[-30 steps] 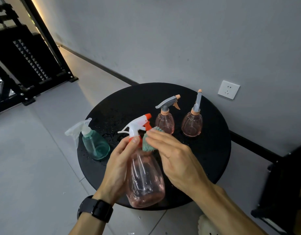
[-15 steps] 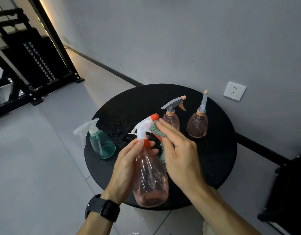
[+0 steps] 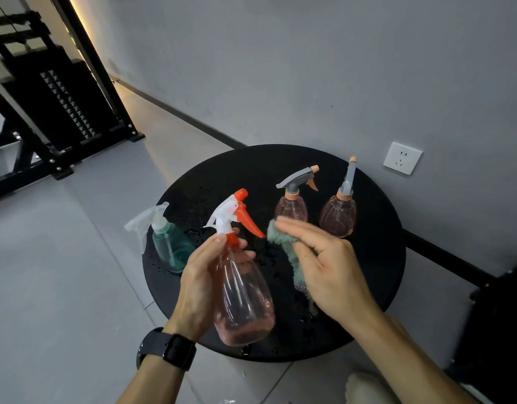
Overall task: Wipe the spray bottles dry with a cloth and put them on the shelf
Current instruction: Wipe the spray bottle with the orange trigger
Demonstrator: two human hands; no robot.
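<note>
My left hand (image 3: 199,284) grips a clear pink spray bottle (image 3: 242,298) by the neck, just under its white and orange trigger head, holding it over the near edge of the round black table (image 3: 376,258). My right hand (image 3: 330,266) holds a green cloth (image 3: 283,243) just right of the bottle, a small gap apart from its orange trigger. Two small pink bottles with grey heads, one on the left (image 3: 292,202) and one on the right (image 3: 338,214), stand at the back of the table. A teal bottle (image 3: 169,246) stands at the table's left edge.
Water drops lie on the tabletop. A grey wall with a white socket (image 3: 402,157) runs behind the table. A black metal rack (image 3: 56,112) stands at the far left on the grey tiled floor. A dark piece of furniture (image 3: 502,330) stands at the right.
My right hand with the cloth has come off the trigger head and moved right, away from the bottle. The bottle's nozzle has turned so the orange trigger shows.
</note>
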